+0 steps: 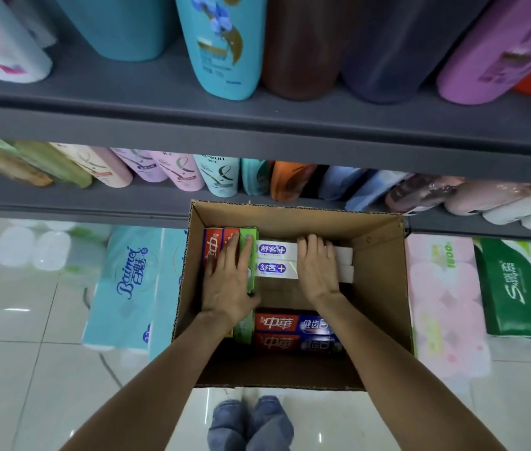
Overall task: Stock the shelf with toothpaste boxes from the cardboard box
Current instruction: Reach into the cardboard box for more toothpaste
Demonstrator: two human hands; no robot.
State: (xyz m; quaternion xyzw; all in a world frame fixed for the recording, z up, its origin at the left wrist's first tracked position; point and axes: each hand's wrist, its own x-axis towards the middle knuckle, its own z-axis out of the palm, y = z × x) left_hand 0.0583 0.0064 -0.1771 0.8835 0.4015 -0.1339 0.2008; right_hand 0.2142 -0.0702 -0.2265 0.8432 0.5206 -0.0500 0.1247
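Observation:
An open cardboard box (378,242) stands on the floor in front of the shelving. Inside lie toothpaste boxes: two red ones and a green one (247,236) upright along the left wall, two white ones (277,258) across the middle, two red-and-blue ones (293,333) at the near side. My left hand (228,281) lies over the red and green boxes with straight fingers, thumb by the green box's edge. My right hand (316,268) rests flat on the right half of the two white boxes. Whether either hand grips a box I cannot tell.
Grey shelves (257,125) above the box carry rows of shampoo bottles. Packs of toilet paper (134,281) stand left of the box, pink and green packs (514,284) to its right. White tiled floor (30,369) and my two shoes lie below.

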